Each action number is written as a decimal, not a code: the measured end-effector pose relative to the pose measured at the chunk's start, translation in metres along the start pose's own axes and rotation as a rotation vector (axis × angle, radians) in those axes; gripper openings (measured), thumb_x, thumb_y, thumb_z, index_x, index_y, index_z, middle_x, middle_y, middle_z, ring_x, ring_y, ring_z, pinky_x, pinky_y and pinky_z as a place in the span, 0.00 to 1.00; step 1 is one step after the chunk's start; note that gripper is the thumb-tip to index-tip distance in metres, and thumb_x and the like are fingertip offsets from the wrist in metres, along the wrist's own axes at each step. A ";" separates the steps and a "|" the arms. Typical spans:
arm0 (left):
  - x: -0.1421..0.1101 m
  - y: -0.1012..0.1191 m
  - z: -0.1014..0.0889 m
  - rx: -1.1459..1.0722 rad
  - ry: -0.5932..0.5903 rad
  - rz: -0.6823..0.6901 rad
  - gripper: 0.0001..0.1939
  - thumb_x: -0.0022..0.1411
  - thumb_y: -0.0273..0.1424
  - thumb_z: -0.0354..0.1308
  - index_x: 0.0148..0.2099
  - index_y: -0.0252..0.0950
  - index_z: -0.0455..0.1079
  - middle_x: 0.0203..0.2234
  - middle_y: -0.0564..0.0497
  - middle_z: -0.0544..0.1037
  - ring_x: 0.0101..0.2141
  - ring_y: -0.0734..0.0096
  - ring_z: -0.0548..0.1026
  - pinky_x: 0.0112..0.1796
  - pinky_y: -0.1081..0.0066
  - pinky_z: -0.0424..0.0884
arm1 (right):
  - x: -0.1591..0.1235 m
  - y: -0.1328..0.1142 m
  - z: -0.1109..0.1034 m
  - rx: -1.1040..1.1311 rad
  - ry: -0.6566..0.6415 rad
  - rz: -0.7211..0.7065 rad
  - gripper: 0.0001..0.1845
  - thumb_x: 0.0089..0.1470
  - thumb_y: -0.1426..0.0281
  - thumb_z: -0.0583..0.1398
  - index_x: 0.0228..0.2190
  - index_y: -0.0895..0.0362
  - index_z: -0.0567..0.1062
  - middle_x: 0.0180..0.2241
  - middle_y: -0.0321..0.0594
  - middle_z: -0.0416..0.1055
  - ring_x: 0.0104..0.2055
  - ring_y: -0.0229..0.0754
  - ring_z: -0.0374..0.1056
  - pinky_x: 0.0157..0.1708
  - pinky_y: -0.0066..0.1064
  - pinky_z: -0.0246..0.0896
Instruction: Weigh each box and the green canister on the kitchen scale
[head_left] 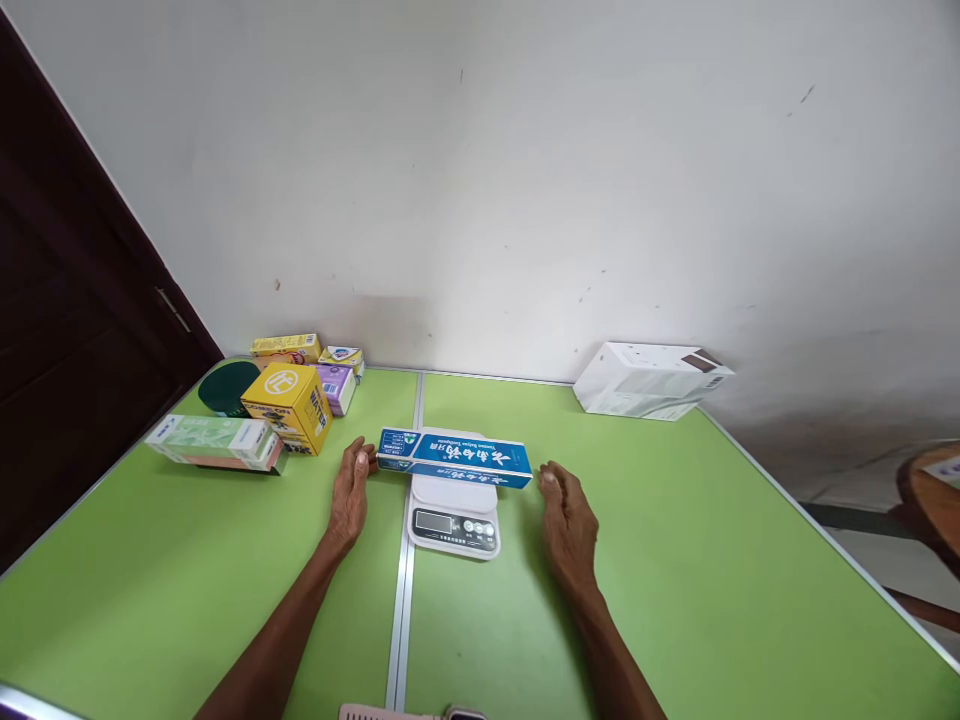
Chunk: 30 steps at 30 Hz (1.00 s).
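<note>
A long blue toothpaste box (456,458) lies crosswise on the white platform of a small digital kitchen scale (454,540). The scale's grey display shows no digits that I can read. My left hand (351,490) is at the box's left end, fingers slightly bent and not wrapped round it; whether the fingertips touch the cardboard I cannot tell. Beyond the right end, a small gap separates the box from my right hand (570,520), whose fingers are loosely curved with nothing in them.
At the back left, a yellow box (289,405), a pale green box (217,440), a purple box (336,388), a dark green round item (227,388) and other packages cluster together. A white box (649,382) leans near the wall. A metal strip (400,620) crosses the green table (697,580).
</note>
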<state>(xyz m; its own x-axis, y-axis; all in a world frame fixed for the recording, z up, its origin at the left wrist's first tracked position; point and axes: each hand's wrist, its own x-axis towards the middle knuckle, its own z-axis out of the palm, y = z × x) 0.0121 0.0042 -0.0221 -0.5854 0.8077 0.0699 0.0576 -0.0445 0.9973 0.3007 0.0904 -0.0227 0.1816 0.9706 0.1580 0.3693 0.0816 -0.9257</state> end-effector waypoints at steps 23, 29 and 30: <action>-0.034 0.005 0.029 0.187 -0.128 0.179 0.45 0.71 0.57 0.44 0.76 0.31 0.46 0.71 0.30 0.58 0.72 0.48 0.54 0.72 0.48 0.47 | -0.043 -0.033 0.008 -0.039 -0.124 0.064 0.43 0.62 0.40 0.50 0.65 0.55 0.70 0.62 0.55 0.72 0.64 0.69 0.65 0.61 0.60 0.58; -0.065 0.033 0.005 0.056 0.051 0.165 0.40 0.73 0.54 0.47 0.75 0.36 0.48 0.69 0.34 0.62 0.69 0.51 0.61 0.70 0.51 0.53 | -0.078 -0.073 0.001 -0.142 -0.144 -0.020 0.43 0.61 0.38 0.49 0.68 0.47 0.68 0.59 0.51 0.75 0.60 0.71 0.68 0.58 0.63 0.61; -0.070 0.039 -0.006 0.046 0.096 0.154 0.39 0.73 0.53 0.47 0.75 0.36 0.48 0.70 0.35 0.62 0.70 0.52 0.60 0.70 0.52 0.53 | -0.086 -0.078 0.004 -0.129 -0.162 -0.045 0.43 0.61 0.38 0.50 0.68 0.46 0.66 0.59 0.51 0.75 0.59 0.70 0.69 0.56 0.62 0.63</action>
<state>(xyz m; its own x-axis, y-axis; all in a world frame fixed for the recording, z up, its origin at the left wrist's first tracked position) 0.0506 -0.0576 0.0116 -0.6416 0.7333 0.2251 0.1883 -0.1340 0.9729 0.2523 0.0011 0.0349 0.0171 0.9913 0.1308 0.4890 0.1058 -0.8659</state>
